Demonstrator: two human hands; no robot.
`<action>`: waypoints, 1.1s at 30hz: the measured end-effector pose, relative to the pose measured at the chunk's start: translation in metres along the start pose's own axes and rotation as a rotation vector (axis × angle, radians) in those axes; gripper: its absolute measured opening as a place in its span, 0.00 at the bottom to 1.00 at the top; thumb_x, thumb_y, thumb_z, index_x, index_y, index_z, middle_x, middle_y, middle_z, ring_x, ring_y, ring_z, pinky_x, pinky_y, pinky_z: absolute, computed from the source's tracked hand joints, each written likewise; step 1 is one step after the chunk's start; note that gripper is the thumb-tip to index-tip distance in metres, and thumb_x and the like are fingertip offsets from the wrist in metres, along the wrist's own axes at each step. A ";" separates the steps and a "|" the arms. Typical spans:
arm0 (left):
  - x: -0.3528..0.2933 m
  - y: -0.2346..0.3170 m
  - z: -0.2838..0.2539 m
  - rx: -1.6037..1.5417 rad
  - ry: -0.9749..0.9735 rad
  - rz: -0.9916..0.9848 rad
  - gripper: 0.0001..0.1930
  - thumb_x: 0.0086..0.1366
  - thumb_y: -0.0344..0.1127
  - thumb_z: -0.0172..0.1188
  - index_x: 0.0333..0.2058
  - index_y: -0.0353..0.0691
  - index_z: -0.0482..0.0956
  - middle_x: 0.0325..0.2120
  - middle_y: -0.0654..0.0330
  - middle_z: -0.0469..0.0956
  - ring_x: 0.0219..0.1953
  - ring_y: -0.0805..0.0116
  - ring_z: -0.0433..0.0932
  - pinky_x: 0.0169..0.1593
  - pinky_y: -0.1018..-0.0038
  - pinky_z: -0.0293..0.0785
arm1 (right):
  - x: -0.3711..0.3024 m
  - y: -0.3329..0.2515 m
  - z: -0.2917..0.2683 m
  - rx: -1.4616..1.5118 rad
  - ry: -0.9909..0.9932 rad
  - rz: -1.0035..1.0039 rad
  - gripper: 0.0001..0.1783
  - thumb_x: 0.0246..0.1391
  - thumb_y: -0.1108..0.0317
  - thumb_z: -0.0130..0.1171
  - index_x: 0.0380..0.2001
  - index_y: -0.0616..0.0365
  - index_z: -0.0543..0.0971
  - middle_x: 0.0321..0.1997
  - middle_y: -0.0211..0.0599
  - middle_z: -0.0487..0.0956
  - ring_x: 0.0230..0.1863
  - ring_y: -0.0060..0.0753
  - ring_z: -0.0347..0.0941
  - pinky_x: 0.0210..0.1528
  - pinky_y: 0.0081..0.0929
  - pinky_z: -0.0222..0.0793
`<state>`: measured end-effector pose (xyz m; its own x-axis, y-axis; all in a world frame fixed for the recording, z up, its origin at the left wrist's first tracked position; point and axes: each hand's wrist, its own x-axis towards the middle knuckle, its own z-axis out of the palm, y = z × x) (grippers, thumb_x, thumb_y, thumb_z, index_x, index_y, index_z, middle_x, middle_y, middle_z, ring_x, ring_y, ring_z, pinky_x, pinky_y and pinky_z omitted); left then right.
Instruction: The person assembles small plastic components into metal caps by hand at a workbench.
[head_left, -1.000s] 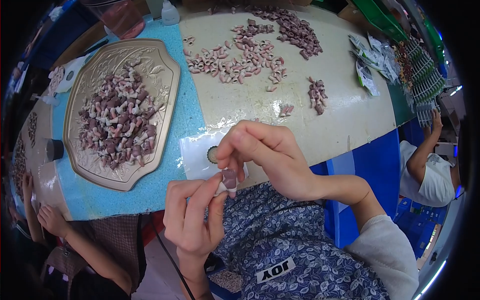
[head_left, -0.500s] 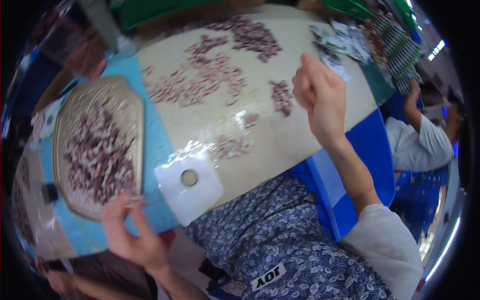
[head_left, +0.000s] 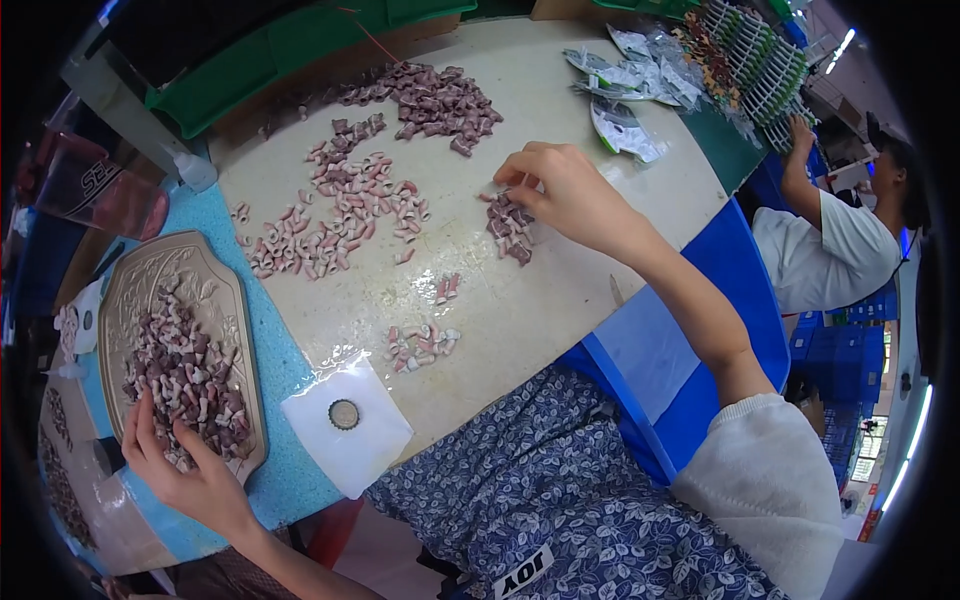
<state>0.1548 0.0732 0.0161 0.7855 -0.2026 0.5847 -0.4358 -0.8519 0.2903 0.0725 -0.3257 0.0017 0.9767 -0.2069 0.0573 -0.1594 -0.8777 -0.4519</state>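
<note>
On the left, my left hand [head_left: 185, 480] rests its spread fingers on a heap of small purplish-brown and whitish moulded parts [head_left: 190, 365]. That heap lies in an embossed beige tray [head_left: 245, 330] with a raised rim. Out over the pale table, my right hand [head_left: 570, 195] reaches down with thumb and fingers drawn together at a small cluster of brown-purple parts [head_left: 512, 240]. What its fingertips hold is too small to make out. Nearer to me lie a few pink parts [head_left: 448, 290] and a little group of pink-and-white tube-like parts [head_left: 420, 345].
A larger brown-purple pile [head_left: 445, 105] and scattered pink-white parts [head_left: 330, 220] cover the table's far left. A white sheet bears a round cap [head_left: 343, 414]. Plastic packets [head_left: 620, 125] lie far right. A blue bin [head_left: 735, 300] adjoins the table; beyond sits another person [head_left: 830, 240].
My left hand has moved from the tray's near edge onto the heap, and its fingers have spread. My right hand has come down and left from above the table to the small brown-purple cluster.
</note>
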 end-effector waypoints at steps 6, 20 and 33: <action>-0.011 0.122 0.030 -0.577 -0.374 0.088 0.10 0.55 0.21 0.55 0.38 0.33 0.76 0.37 0.53 0.75 0.38 0.57 0.73 0.41 0.65 0.69 | 0.003 0.016 0.001 0.075 -0.025 -0.039 0.10 0.48 0.77 0.59 0.36 0.67 0.77 0.30 0.42 0.79 0.30 0.33 0.75 0.35 0.27 0.71; -0.016 0.152 0.036 -0.690 -0.447 -0.125 0.10 0.55 0.20 0.58 0.38 0.32 0.76 0.29 0.52 0.74 0.33 0.57 0.75 0.38 0.71 0.72 | -0.036 -0.086 0.013 1.033 -0.048 0.025 0.13 0.53 0.78 0.60 0.41 0.67 0.72 0.34 0.34 0.76 0.30 0.16 0.73 0.28 0.13 0.70; -0.131 0.093 -0.040 -1.266 -0.259 -0.911 0.08 0.52 0.19 0.65 0.32 0.31 0.79 0.34 0.59 0.72 0.32 0.76 0.72 0.37 0.83 0.69 | -0.035 -0.153 0.077 0.562 -0.283 -0.532 0.07 0.48 0.78 0.58 0.29 0.63 0.69 0.25 0.41 0.74 0.27 0.44 0.74 0.27 0.34 0.69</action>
<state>-0.0060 0.0404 -0.0028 0.9709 -0.0557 -0.2328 0.2392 0.1829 0.9536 0.0740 -0.1507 0.0003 0.9125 0.3583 0.1972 0.3576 -0.4652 -0.8098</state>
